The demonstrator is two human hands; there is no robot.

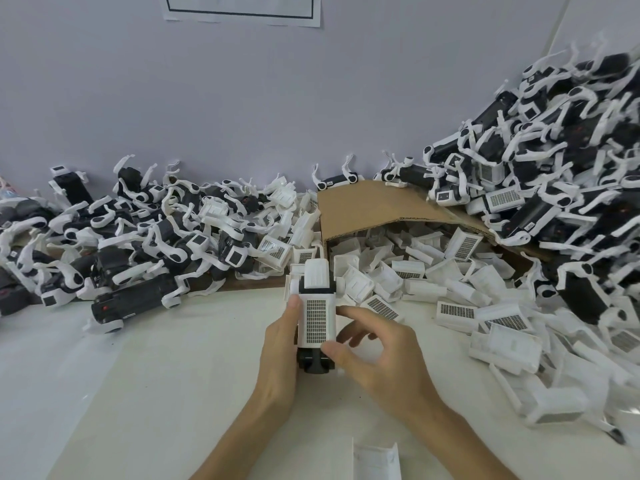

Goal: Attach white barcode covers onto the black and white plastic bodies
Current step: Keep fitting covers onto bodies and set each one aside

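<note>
At the centre of the table I hold a black and white plastic body (313, 363) with a white barcode cover (317, 322) lying on its upper face, the printed grid facing me. My left hand (280, 351) grips the body's left side, thumb up along the cover's edge. My right hand (377, 351) pinches the cover's lower right corner with the thumb, its fingers curled behind the right side. A heap of loose white barcode covers (426, 271) lies to the right.
Piles of black and white bodies fill the left (145, 237) and the far right (554, 174) along the wall. A bent cardboard sheet (374, 209) arches over the covers. A white paper piece (375, 459) lies at the near edge.
</note>
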